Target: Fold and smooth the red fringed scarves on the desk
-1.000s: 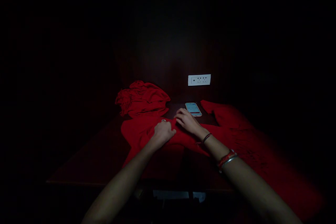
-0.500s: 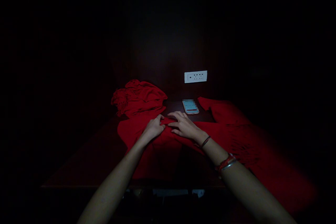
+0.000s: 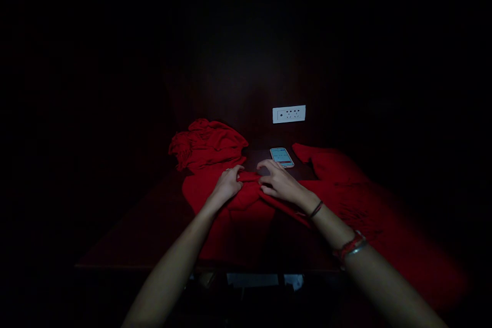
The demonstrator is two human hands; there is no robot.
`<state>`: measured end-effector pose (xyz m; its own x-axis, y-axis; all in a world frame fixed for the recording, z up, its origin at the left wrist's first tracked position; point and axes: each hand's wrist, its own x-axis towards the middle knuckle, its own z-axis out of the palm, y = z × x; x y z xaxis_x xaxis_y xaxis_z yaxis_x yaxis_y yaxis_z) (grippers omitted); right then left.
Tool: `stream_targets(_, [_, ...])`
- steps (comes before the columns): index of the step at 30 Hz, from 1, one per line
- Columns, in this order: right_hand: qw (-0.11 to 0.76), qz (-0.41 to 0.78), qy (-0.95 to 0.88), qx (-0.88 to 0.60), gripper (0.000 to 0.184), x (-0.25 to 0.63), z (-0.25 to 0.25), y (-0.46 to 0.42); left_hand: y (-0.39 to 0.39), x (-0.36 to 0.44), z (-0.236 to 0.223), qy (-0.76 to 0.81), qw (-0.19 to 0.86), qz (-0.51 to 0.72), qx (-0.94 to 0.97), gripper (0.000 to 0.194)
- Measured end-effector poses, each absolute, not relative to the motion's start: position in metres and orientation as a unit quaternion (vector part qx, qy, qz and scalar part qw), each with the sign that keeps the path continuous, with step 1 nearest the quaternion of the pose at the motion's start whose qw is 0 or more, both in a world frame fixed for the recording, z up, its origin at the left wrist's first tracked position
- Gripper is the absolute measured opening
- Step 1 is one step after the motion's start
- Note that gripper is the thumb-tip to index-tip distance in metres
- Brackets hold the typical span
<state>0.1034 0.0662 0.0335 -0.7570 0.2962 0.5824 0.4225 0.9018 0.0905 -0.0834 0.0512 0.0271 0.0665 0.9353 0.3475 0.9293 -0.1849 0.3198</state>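
A red scarf (image 3: 251, 210) lies across the dark table and runs off to the right, where dark fringe-like strands show. My left hand (image 3: 228, 184) pinches a fold of it between thumb and fingers. A short way to the right, my right hand (image 3: 282, 183), with bands on its wrist, has its fingers curled onto the same fold. The cloth between the two hands forms a narrow raised ridge. Below the hands, the near part of the scarf spreads towards the table's front edge.
Behind my left hand sits a crumpled red fringed bundle (image 3: 209, 143). A lit phone (image 3: 282, 157) lies beyond my right hand, below a white wall socket (image 3: 289, 114). The dark table (image 3: 126, 246) ends at a front edge. Surroundings are nearly black.
My right hand has shifted to the right along the fold, widening the gap between my hands. The left hand stays on the cloth. The whole view has moved slightly.
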Motion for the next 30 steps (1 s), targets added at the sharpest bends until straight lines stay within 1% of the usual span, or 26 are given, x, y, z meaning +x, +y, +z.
stream_targets(3, [0.276,-0.100,-0.935,-0.201,0.009,0.119,0.045,0.057,0.052,-0.082,0.026,0.615,0.023,0.247,0.748,0.048])
stream_targets(6, [0.246,-0.074,-0.941,-0.221,0.006,0.127,0.046,0.051,0.051,-0.082,0.026,0.560,0.073,0.219,0.796,0.045])
stream_targets(8, [0.230,-0.046,-0.942,-0.242,0.005,0.130,0.040,0.050,0.049,-0.085,0.027,0.539,0.111,0.195,0.812,0.046])
stream_targets(11, [0.222,0.011,-0.937,-0.269,0.004,0.137,0.032,0.048,0.050,-0.092,0.030,0.543,0.198,0.143,0.803,0.059])
stream_targets(14, [0.243,0.052,-0.921,-0.300,0.006,0.151,0.028,0.044,0.054,-0.096,0.028,0.548,0.271,0.071,0.788,0.070])
stream_targets(19, [0.282,0.055,-0.885,-0.368,0.011,0.197,0.033,0.022,0.058,-0.096,0.027,0.570,0.272,0.035,0.775,0.081])
stream_targets(21, [0.275,0.063,-0.875,-0.392,0.012,0.213,0.036,0.014,0.057,-0.095,0.028,0.564,0.279,0.036,0.776,0.082])
stream_targets(23, [0.264,0.105,-0.870,-0.403,0.013,0.221,0.037,0.011,0.056,-0.096,0.028,0.548,0.290,0.049,0.783,0.082])
stream_targets(25, [0.272,0.173,-0.856,-0.405,0.018,0.218,0.037,0.013,0.056,-0.097,0.026,0.540,0.295,0.067,0.785,0.080])
stream_targets(27, [0.278,0.229,-0.829,-0.428,0.030,0.204,0.034,0.018,0.058,-0.098,0.023,0.540,0.294,0.084,0.784,0.076])
stream_targets(28, [0.267,0.245,-0.819,-0.445,0.036,0.195,0.032,0.020,0.059,-0.098,0.022,0.540,0.294,0.089,0.784,0.075])
stream_targets(30, [0.207,0.252,-0.819,-0.473,0.048,0.178,0.027,0.025,0.060,-0.099,0.019,0.537,0.297,0.094,0.784,0.073])
